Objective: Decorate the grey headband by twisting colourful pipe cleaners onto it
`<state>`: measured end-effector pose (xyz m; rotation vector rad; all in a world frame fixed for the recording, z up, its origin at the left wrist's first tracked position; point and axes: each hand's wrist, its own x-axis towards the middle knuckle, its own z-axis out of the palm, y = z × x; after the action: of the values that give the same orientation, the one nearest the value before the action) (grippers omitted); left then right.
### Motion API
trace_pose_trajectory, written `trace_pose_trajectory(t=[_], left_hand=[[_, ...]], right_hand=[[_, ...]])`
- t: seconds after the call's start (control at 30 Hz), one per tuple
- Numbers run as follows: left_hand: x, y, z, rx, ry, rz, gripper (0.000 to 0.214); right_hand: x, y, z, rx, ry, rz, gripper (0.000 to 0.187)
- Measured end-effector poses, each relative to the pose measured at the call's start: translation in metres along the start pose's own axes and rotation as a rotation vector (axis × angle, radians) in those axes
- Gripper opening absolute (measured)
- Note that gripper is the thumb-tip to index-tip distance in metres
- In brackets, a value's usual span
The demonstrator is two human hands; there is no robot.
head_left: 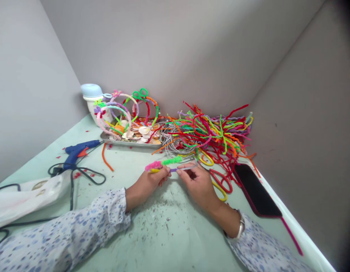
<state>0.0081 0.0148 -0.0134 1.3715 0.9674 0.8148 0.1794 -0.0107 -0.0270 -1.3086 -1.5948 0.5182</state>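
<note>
Between my two hands is a thin band wrapped in fuzzy pipe cleaner (pixel 171 160), seen nearly edge-on, with pink and green on its far side and yellow and purple on its near side. My left hand (pixel 152 181) pinches the near side by the yellow and purple stretch. Just to the right, my right hand (pixel 199 183) has its thumb and fingers closed at the end of the purple part, where a pale bare strip shows. Whether that strip is band or loose wire I cannot tell. Scissors with yellow handles (pixel 206 158) and red-handled scissors (pixel 221 180) lie beside my right hand.
A metal tray (pixel 129 142) holds petal-like pieces and several finished headbands (pixel 115 113). Behind my right hand are a pipe-cleaner heap (pixel 214 132) and wire hoops (pixel 177 141). A phone (pixel 256 190), blue glue gun (pixel 78 151) with cord, white bottle (pixel 92 104) and plastic bag (pixel 30 196) lie around.
</note>
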Motion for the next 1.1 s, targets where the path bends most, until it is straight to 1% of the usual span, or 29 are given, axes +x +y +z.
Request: trace_pose_trajectory(t=[0.17, 0.43, 0.7, 0.8, 0.93, 1.1], left_hand=[[-0.001, 0.001, 0.000, 0.004, -0.003, 0.004, 0.024], [0.000, -0.001, -0.001, 0.026, 0.005, -0.014, 0.026], [-0.003, 0.007, -0.002, 0.098, -0.007, 0.040, 0.025], [-0.003, 0.005, -0.003, 0.101, -0.010, 0.049, 0.023], [0.000, -0.005, -0.004, 0.046, -0.038, 0.082, 0.020], [0.002, -0.013, -0.004, 0.013, -0.039, 0.100, 0.020]], right_hand=[[0.000, -0.001, -0.001, -0.023, -0.008, 0.003, 0.015], [0.000, -0.002, -0.003, -0.041, 0.005, -0.067, 0.012], [0.001, -0.005, -0.004, -0.104, -0.014, -0.108, 0.008], [0.000, -0.006, -0.004, -0.105, -0.019, -0.083, 0.007], [0.001, -0.010, -0.006, -0.055, -0.050, -0.025, 0.008], [0.002, -0.014, -0.009, -0.025, -0.066, -0.006, 0.009]])
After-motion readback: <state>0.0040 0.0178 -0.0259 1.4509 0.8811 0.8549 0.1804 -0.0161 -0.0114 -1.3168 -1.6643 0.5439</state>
